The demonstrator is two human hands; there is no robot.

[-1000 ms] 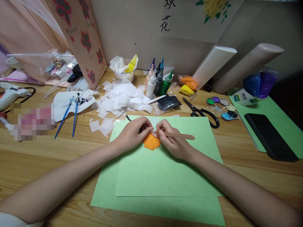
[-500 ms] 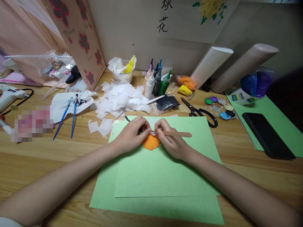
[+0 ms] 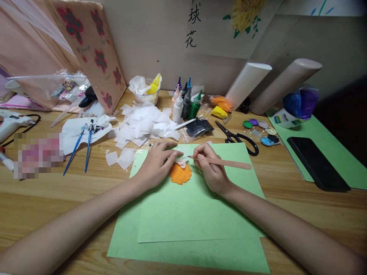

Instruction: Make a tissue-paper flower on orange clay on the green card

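Head view: orange disc (image 3: 180, 175) flattened, pale piece (image 3: 182, 164) at its far edge, work apparently unfinished; right hand (image 3: 211, 168) grips a tan stick (image 3: 231, 164); left hand (image 3: 157, 162), grip indiscernible.

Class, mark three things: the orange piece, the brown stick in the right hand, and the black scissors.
Orange piece (image 3: 180, 174), head view: middle of its upper face.
Brown stick (image 3: 229, 163), head view: middle of its exposed shaft.
Black scissors (image 3: 232, 135), head view: near the pivot.
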